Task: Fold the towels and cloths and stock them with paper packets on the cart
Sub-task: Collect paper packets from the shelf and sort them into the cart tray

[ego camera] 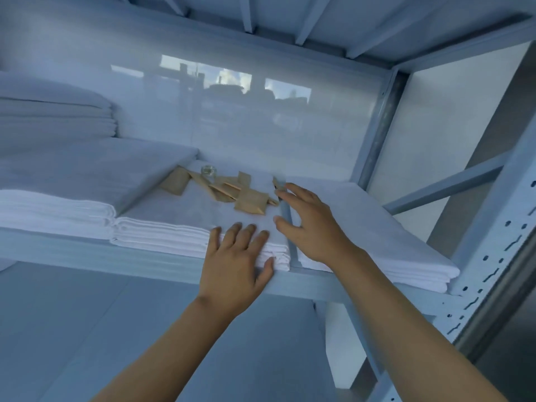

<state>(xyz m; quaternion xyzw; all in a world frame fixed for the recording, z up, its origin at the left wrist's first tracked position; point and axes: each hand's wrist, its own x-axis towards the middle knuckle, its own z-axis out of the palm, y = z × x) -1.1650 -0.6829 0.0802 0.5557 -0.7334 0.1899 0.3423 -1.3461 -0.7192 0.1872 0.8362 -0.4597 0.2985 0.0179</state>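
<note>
A stack of folded white towels [174, 216] lies in the middle of a metal shelf [130, 258]. Several brown paper packets [249, 203] are scattered on top of it, toward the back. My left hand [236, 262] rests on the stack's front right corner, fingers straight on top and thumb against the folded edge. My right hand [307, 221] hovers open with spread fingers just right of the packets, over the gap between this stack and another folded white stack [377, 236] on the right. It holds nothing.
More folded white linen [58, 181] fills the shelf's left side, with a taller pile [52, 114] behind it. A small clear glass object [209, 170] stands behind the packets. A perforated upright post [490, 262] and a diagonal brace [443, 184] bound the right side. Another shelf runs overhead.
</note>
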